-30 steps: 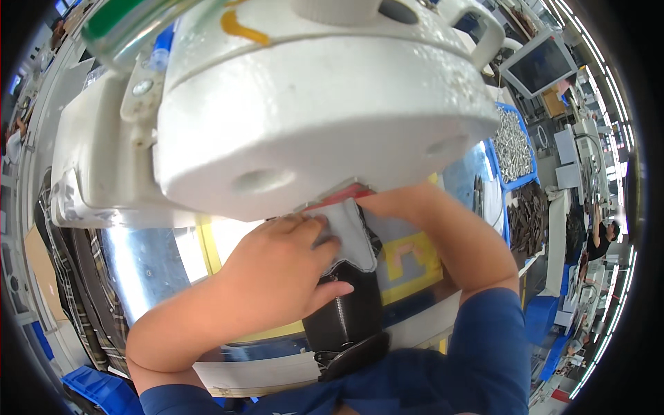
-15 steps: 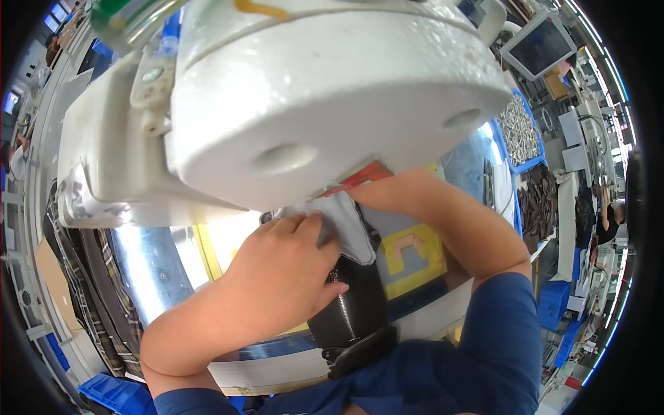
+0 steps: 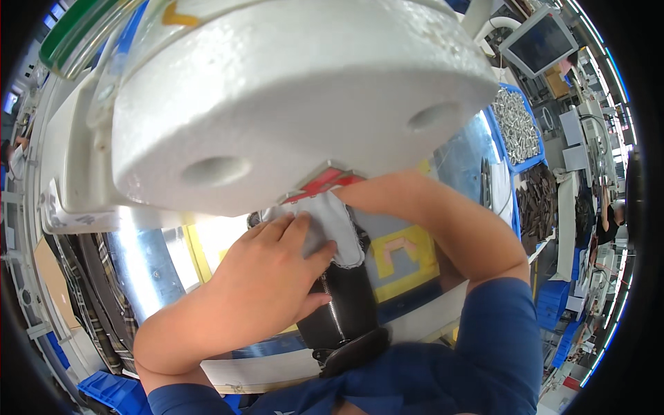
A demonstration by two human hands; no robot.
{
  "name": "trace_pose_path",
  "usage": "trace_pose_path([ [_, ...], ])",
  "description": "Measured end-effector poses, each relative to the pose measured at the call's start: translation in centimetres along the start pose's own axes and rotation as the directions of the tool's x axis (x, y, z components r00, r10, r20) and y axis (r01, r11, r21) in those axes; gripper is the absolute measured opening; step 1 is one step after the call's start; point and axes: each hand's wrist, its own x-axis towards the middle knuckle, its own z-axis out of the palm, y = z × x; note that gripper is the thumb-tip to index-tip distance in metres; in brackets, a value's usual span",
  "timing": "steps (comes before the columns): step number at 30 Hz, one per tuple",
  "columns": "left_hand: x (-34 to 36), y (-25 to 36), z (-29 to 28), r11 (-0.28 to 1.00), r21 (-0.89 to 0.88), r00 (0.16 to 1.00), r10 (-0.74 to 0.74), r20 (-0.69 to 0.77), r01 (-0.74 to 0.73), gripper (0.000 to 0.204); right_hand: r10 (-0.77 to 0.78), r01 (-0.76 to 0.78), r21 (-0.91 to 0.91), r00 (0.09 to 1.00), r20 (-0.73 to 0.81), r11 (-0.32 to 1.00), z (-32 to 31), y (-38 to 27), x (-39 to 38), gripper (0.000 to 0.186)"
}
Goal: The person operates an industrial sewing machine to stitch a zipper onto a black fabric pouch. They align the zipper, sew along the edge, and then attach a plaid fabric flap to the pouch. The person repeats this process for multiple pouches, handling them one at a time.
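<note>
My left hand point(image 3: 266, 266) lies on a grey cloth piece point(image 3: 342, 232) with a stitched edge, fingers stretched forward and thumb apart. Under that piece runs black fabric point(image 3: 360, 297) with a metal zipper point(image 3: 333, 308) down it, reaching toward my body. A red piece with metal edges point(image 3: 324, 181) sits at the far end of the grey cloth, just below the white machine head point(image 3: 297, 117). Beside it is my right hand point(image 3: 373, 194); its fingertips are hidden, so I cannot see whether they grip anything. The machine head hides whatever lies behind the red piece.
Yellow tape point(image 3: 408, 280) marks the worktable right of the cloth. Farther right stand a blue tray point(image 3: 492, 128) of small metal parts and a pile of dark strips point(image 3: 538, 207). Dark plaid fabric point(image 3: 119, 277) hangs at the left. A screen point(image 3: 539, 43) stands at far right.
The machine head appears farther left and larger. Both hands, the grey cloth and the black fabric have shifted slightly left, and more of the red piece shows.
</note>
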Motion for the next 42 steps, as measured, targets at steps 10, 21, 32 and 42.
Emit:
trace_pose_path([
  [10,-0.2,0.1,-0.1,0.999,0.030,1.000,0.009,0.027,-0.010,0.064,-0.024,0.024,0.025,1.000,-0.001,0.999,0.6,0.5,0.4,0.027],
  [21,0.4,0.3,0.2,0.998,0.047,0.999,0.041,-0.019,-0.041,0.067,-0.003,0.003,0.002,1.000,0.031,1.000,-0.9,0.6,0.4,0.024],
  [32,1.3,2.0,1.9,0.988,-0.095,0.986,0.114,-0.121,-0.125,0.060,-0.072,0.070,-0.051,0.997,-0.028,0.996,-0.3,4.4,0.7,0.020],
  [42,-1.9,7.0,2.4,0.918,0.143,0.855,0.396,-0.334,-0.370,0.037,-0.077,0.078,-0.036,0.997,0.003,0.996,-1.6,3.3,-0.4,0.027],
])
